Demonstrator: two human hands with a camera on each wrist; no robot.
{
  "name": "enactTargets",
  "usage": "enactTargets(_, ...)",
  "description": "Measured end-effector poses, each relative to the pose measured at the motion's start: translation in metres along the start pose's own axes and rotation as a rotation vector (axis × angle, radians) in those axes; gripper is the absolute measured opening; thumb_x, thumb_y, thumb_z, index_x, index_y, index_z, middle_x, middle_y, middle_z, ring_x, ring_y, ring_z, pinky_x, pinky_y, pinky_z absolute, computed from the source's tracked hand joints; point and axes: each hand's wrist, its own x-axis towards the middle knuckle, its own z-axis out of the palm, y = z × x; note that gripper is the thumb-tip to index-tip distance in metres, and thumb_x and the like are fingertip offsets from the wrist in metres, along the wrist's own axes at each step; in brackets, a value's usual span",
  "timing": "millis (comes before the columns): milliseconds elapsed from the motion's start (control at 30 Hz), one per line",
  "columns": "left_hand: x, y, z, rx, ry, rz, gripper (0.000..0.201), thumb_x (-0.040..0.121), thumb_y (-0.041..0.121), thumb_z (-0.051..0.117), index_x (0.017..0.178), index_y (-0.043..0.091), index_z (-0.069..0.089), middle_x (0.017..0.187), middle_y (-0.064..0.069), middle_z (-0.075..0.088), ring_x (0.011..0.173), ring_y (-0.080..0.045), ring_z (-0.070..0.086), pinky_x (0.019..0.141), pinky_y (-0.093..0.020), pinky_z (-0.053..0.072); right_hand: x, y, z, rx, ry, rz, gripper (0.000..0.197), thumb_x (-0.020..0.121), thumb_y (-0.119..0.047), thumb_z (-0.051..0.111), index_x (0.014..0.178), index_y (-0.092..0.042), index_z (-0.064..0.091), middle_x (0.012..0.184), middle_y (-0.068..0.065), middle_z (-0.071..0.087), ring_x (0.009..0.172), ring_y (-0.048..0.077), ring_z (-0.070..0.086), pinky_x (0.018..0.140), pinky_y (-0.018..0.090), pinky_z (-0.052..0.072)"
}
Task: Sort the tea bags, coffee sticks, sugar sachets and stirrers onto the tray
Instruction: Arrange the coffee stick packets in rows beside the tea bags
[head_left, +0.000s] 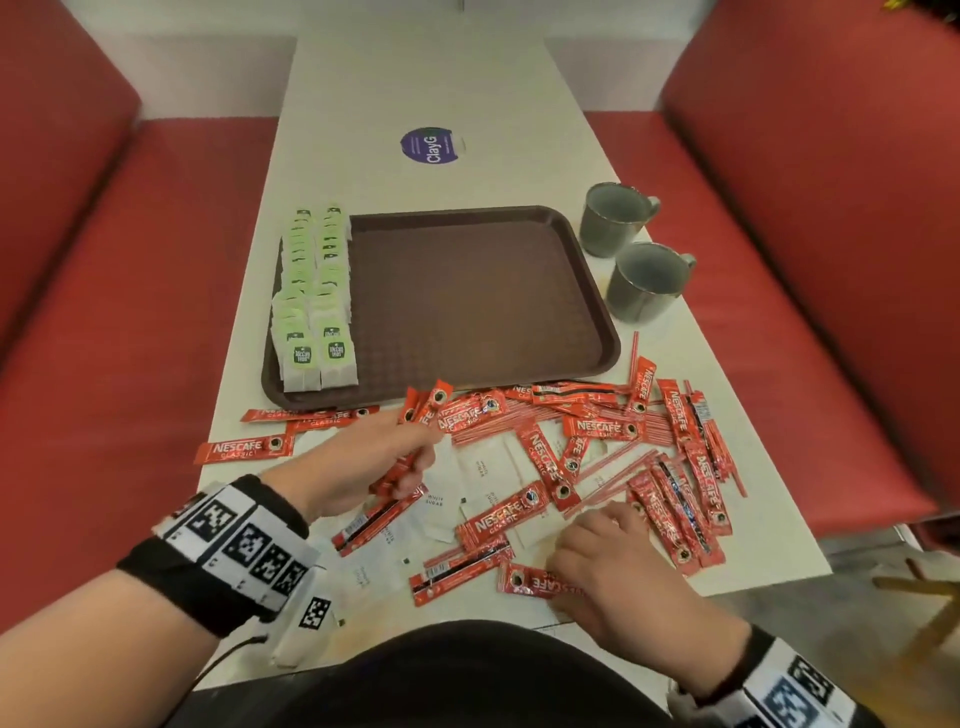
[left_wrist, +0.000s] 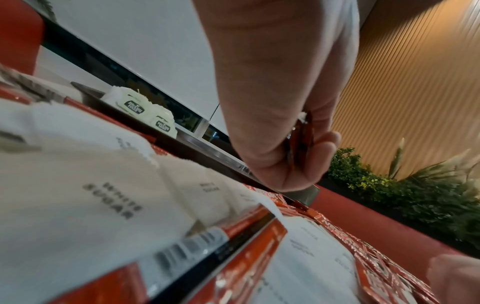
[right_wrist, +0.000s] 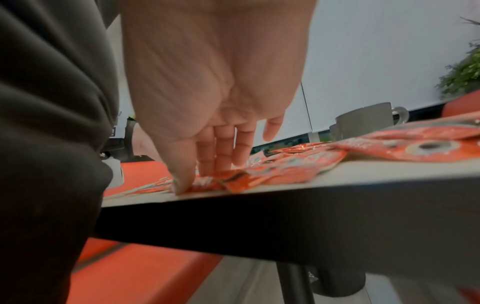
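- Head view, nearest edge of the white table (head_left: 519, 104): the right hand (head_left: 618, 566) reaches down with straight fingers, and the right-wrist view shows its fingertips (right_wrist: 182, 185) pressing on a red coffee stick (head_left: 540, 582) that lies flat by the table's rim. It grips nothing.
- Just beyond and to the left, the left hand (head_left: 374, 462) is curled round a small bundle of held sticks (head_left: 415, 431) — their red ends jut out past the knuckles toward the tray, and the left-wrist view shows them pinched between thumb and fingers (left_wrist: 324, 148).
- Between and around the hands lies the loose pile: white sugar sachets (head_left: 478, 467) partly buried under scattered coffee sticks (head_left: 602, 428), with thin red-striped stirrers (head_left: 613, 478) running through the heap toward its right side.
- Farther on sits the brown tray (head_left: 483, 291), its near rim just beside the pile. Two rows of green-labelled tea bags (head_left: 317, 291) stand along its left side; the remaining surface shows bare.
- To the right of the tray stand two grey mugs (head_left: 644, 280), close together.
- Farthest, a round purple sticker (head_left: 431, 145) lies on the table.
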Motion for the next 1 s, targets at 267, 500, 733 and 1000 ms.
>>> enactTargets(267,-0.001,0.008,0.008,0.145,-0.085,0.085,0.01,0.088,0.004,0.059,0.089,0.011,0.053,0.059,0.0,0.053,0.051,-0.012,0.045,0.062,-0.029,0.041,0.024,-0.004,-0.014,0.373,-0.018,0.194,0.007,0.084,-0.033,0.062,0.083,-0.027,0.063,0.072,-0.026,0.044,0.083,0.002,0.042,0.085,0.026,0.023)
enactTargets(500,-0.007,0.023,0.021,0.347,-0.417,0.106,0.025,0.079,0.023,0.074,0.096,0.01,0.062,0.09,-0.007,0.068,0.076,-0.019,0.064,0.067,-0.027,0.051,0.074,-0.019,-0.054,0.371,0.285,-0.016,0.018,0.08,-0.032,0.051,0.075,-0.027,0.067,0.07,-0.018,0.059,0.074,0.012,0.056,0.079,0.036,0.038)
enactTargets(733,-0.013,0.016,0.0,0.261,-0.243,0.0,0.018,0.081,0.013,0.067,0.095,0.012,0.057,0.089,-0.013,0.066,0.082,-0.03,0.064,0.076,-0.039,0.054,0.087,0.004,-0.047,0.577,0.357,0.343,0.017,0.085,-0.036,0.066,0.098,-0.024,0.066,0.09,-0.02,0.06,0.088,0.0,0.054,0.084,0.027,0.046)
enactTargets(1000,-0.02,-0.007,-0.027,-0.291,-0.066,0.04,0.021,0.087,-0.002,0.062,0.106,0.003,0.053,0.076,-0.011,0.062,0.071,-0.022,0.061,0.071,-0.033,0.053,0.089,0.011,-0.04,0.065,-0.117,0.626,0.028,0.086,-0.05,0.055,0.101,-0.026,0.06,0.107,-0.01,0.058,0.108,0.015,0.049,0.098,0.042,0.033)
